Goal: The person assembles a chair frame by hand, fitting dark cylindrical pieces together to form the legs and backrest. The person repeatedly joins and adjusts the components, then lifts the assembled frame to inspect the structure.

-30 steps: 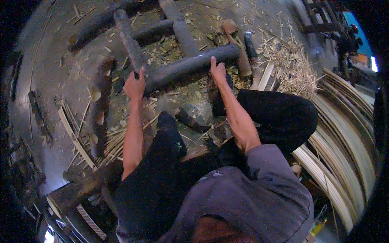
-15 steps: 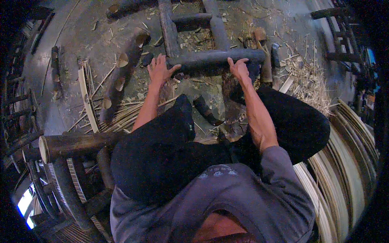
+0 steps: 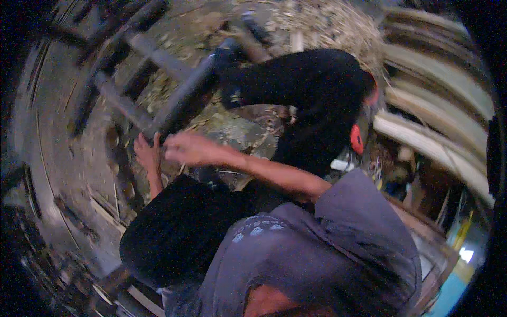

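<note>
Your left hand (image 3: 145, 153) is curled around the lower end of the dark wooden pole (image 3: 185, 98), its grip clamped on the wood. Your right hand (image 3: 185, 149) sits just beside it at the same end, fingers bent toward the pole; blur hides whether that grip is closed on it. The pole runs up and to the right from your hands, part of a ladder-like frame of dark poles (image 3: 121, 68) lying on the floor (image 3: 58, 174). Wood shavings (image 3: 327, 24) litter the ground beyond your black-trousered knee (image 3: 311, 79). Pale bent strips (image 3: 433, 137) lie stacked to your right.
</note>
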### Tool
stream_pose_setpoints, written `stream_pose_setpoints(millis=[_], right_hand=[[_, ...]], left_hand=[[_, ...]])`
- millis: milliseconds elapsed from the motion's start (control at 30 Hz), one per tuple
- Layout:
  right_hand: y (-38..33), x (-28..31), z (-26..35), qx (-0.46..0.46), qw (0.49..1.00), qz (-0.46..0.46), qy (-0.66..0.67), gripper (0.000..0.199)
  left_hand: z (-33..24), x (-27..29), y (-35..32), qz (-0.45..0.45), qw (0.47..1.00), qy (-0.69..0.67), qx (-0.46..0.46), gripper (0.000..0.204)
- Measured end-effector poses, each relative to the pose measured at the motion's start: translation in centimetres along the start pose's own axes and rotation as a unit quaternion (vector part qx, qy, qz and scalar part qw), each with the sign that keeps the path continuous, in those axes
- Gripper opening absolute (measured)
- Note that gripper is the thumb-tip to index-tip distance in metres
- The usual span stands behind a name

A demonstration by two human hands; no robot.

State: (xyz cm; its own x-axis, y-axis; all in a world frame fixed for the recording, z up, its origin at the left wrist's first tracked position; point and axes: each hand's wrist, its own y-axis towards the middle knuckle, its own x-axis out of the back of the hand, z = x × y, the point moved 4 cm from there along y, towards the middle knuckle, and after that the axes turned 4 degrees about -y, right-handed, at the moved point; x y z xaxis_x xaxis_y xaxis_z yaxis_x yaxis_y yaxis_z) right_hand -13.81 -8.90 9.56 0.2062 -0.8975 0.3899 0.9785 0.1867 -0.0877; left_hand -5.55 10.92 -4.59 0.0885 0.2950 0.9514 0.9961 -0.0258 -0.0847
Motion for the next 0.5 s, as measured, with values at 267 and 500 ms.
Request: stream_pose_setpoints(millis=[267, 500], right_hand=[[-10.2, 12.6, 12.7, 0.157, 0.977, 0.027, 0.142, 0.039], [-12.9, 18.6, 12.0, 0.005, 0.976, -0.023, 0.215, 0.038]], left_hand=[[3.3, 0.7, -3.3, -0.069, 0.997, -0.015, -0.035, 0.076], [6.7, 0.3, -7.1, -0.055, 0.996, -0.061, -0.045, 0.075]])
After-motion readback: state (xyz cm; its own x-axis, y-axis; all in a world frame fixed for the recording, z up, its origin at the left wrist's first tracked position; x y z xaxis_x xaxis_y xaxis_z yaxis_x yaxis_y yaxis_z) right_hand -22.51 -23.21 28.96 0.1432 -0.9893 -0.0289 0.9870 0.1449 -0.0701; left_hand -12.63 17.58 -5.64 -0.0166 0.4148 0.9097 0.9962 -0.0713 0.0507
